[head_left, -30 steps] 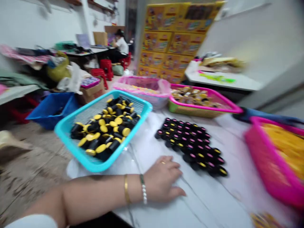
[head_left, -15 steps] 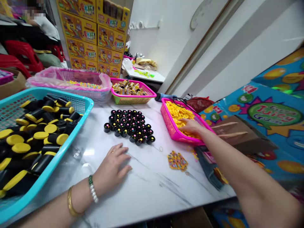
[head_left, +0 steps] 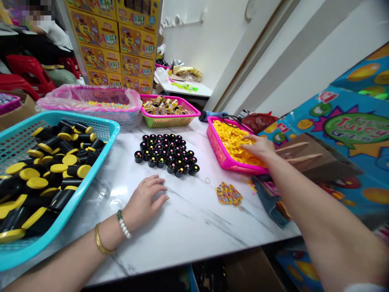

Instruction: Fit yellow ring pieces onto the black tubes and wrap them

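Observation:
My left hand (head_left: pixel 146 200) lies flat and open on the white marble table (head_left: pixel 188 227), fingers spread, holding nothing. A cluster of several small black pots with pink and yellow centres (head_left: pixel 166 154) stands just beyond it. My right hand (head_left: pixel 258 147) reaches into the pink basket (head_left: pixel 219 152) of yellow pieces (head_left: pixel 232 140); its fingers are bent down among the pieces, and what they grip is hidden. A small pile of yellow printed stickers (head_left: pixel 228 194) lies on the table between my arms.
A turquoise basket (head_left: pixel 75 178) of black tubes with yellow caps sits at the left. Behind stand a bag-lined pink basket (head_left: pixel 91 101) and a pink-rimmed green basket (head_left: pixel 170 117). Stacked yellow cartons (head_left: pixel 112 44) and a seated person (head_left: pixel 45 28) are farther back. A brown box (head_left: pixel 316 160) is at the right.
My view swung right from the turquoise basket toward the pink one. My right hand came into view inside the pink basket and has shifted slightly deeper. My left hand stays flat.

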The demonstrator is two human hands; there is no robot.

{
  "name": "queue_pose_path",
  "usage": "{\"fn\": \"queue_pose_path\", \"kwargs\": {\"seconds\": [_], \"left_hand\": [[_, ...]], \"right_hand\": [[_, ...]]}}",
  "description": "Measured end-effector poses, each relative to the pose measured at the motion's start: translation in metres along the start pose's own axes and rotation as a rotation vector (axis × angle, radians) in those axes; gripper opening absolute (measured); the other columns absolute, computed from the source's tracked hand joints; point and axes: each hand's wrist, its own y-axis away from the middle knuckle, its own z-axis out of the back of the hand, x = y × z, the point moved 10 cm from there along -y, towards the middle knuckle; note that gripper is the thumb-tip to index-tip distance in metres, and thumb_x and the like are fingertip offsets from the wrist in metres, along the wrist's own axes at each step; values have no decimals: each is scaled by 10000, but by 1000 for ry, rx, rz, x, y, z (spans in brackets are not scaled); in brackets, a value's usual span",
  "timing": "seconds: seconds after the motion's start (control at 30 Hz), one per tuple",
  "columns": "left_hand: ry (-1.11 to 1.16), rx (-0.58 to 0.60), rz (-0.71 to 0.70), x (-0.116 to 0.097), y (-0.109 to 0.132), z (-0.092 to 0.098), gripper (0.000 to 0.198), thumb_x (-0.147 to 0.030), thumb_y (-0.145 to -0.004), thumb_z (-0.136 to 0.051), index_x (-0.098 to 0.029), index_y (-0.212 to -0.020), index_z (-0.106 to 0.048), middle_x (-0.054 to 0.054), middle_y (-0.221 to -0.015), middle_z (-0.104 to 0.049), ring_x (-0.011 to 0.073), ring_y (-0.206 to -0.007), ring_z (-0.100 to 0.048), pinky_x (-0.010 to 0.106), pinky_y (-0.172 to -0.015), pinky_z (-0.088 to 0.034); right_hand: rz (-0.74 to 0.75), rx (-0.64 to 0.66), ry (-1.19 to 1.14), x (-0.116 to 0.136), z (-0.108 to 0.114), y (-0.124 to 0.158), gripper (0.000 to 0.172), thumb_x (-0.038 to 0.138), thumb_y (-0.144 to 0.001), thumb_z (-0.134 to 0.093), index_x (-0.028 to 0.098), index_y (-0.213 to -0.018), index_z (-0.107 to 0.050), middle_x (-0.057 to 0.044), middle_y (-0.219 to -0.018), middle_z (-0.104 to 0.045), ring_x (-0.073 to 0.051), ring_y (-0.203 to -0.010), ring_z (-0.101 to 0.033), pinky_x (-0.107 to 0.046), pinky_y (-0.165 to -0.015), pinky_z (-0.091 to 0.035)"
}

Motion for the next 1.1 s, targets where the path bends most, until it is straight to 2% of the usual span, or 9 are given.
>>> {"fn": "queue_pose_path", "kwargs": {"seconds": [0.07, 0.17, 0.23, 0.33, 0.47, 0.6, 0.77, 0.97, 1.1], "left_hand": [[5, -9, -6, -1, 0, 2, 169, -259, -878, -624, -193, -971, -748, 102, -1178, -715, 308, -1208, -612, 552, -1030, -522], [5, -14, -5, -2, 0, 5, 181, -274, -892, -604, -196, -968, -749, 97, -1165, -722, 297, -1183, -628, 535, -1019, -532], [3, -15, -6, -4, 0, 6, 191, -283, -898, -594, -197, -968, -750, 96, -1159, -723, 289, -1167, -637, 528, -1019, -533], [-2, -9, -14, -7, 0, 5, 203, -296, -905, -585, -194, -961, -751, 97, -1153, -725, 290, -1168, -634, 529, -1017, -533], [-14, -3, -17, -8, 1, 5, 206, -301, -904, -586, -190, -953, -753, 97, -1143, -729, 298, -1171, -631, 535, -1014, -532], [-16, 2, -19, -8, 0, 5, 214, -298, -909, -579, -182, -958, -752, 100, -1137, -731, 291, -1171, -630, 521, -1024, -529], [-17, 15, -8, -7, 0, 3, 200, -296, -905, -590, -186, -953, -751, 96, -1140, -729, 283, -1185, -620, 507, -1040, -517], [-9, 9, 9, -7, -1, 6, 179, -290, -899, -596, -199, -954, -740, 79, -1121, -731, 259, -1148, -639, 462, -1036, -517], [-18, -69, 108, -2, -10, 19, 194, -291, -877, -633, -182, -1014, -718, 76, -1030, -733, 196, -904, -689, 344, -829, -582]], "right_hand": [[-14, -59, -80, 6, 12, 6, 282, 282, -647, -788, 58, -817, -768, -2, -694, -670, -85, -622, -514, -331, -670, -352], [4, -138, -231, 24, 33, 23, 432, 289, -656, -784, 74, -1030, -760, -79, -925, -725, -87, -686, -565, -296, -663, -406], [47, -167, -344, 41, 46, 46, 466, 270, -669, -792, 113, -1104, -740, -100, -1030, -717, -95, -725, -599, -271, -662, -453], [126, -154, -535, 68, 56, 96, 371, 208, -645, -816, 173, -1010, -758, -59, -970, -702, -123, -740, -626, -274, -657, -511], [116, -45, -652, 83, 36, 165, 344, 240, -649, -812, 216, -985, -744, -8, -878, -679, -144, -714, -632, -269, -615, -535], [73, -21, -580, 75, -2, 211, 357, 361, -699, -784, 230, -1026, -727, -21, -945, -685, -190, -790, -650, -337, -725, -559], [216, -71, -334, 79, -31, 239, 308, 363, -761, -725, 250, -1047, -740, -84, -1173, -633, -272, -1087, -619, -448, -991, -475], [396, 67, -272, 105, -43, 263, 238, 384, -812, -701, 239, -987, -772, -119, -1229, -628, -313, -1203, -573, -510, -1052, -421], [481, 168, -302, 121, -41, 270, 349, 434, -864, -652, 271, -1165, -722, -120, -1359, -583, -327, -1276, -534, -564, -1078, -383]]}}
